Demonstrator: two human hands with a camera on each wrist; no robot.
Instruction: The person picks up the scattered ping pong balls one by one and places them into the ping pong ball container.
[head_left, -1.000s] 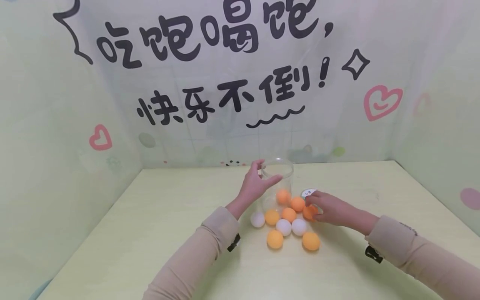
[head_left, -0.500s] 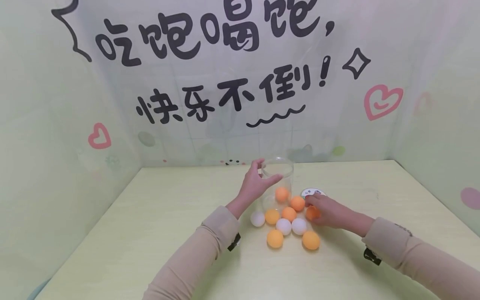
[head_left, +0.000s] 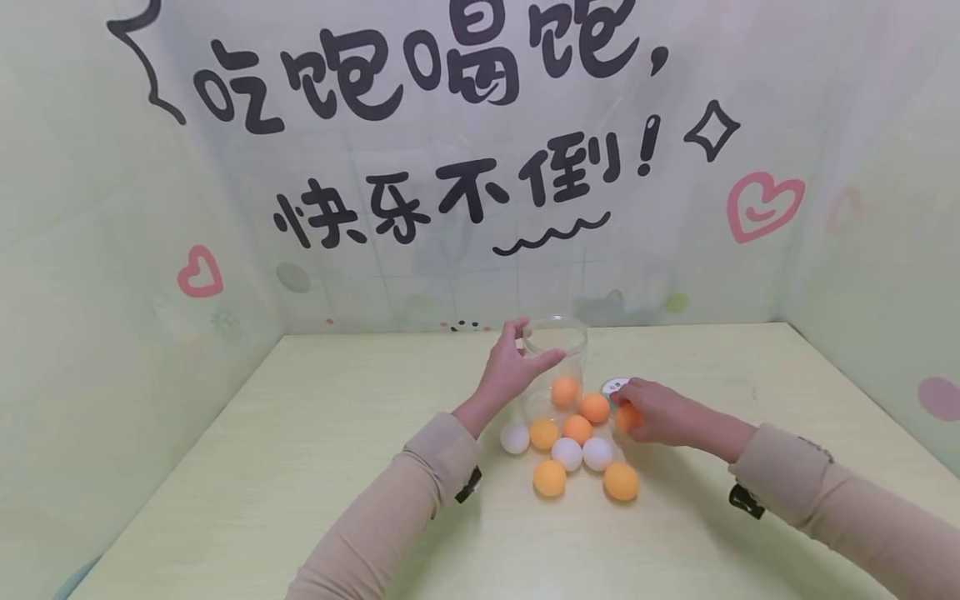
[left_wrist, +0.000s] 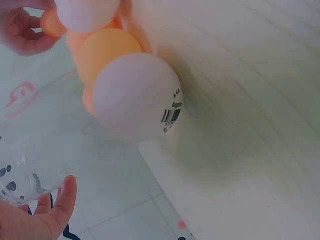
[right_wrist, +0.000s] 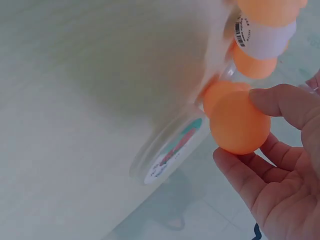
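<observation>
My left hand [head_left: 513, 367] grips a clear plastic jar [head_left: 557, 346] near its rim, thumb and fingers on either side. An orange ping-pong ball [head_left: 564, 392] shows through the jar's wall, low down. Between thumb and fingertips, my right hand [head_left: 660, 417] pinches another orange ball [right_wrist: 240, 122], just right of the jar. Behind that hand lies a round lid [right_wrist: 175, 150] with a white and green label, partly covered in the head view. More orange balls, such as one orange ball [head_left: 595, 408], lie on the table between the hands.
Nearer the front are white balls [head_left: 567, 454] and yellow-orange balls [head_left: 621, 482], loosely grouped. A white ball [left_wrist: 137, 97] with printed marks sits at the group's left. The pale wooden table [head_left: 337, 467] is bounded behind by a printed curtain [head_left: 420, 283].
My right hand has closed its fingertips on the orange ball and raised it slightly. The left hand and jar have stayed put, and the loose balls on the table have barely moved.
</observation>
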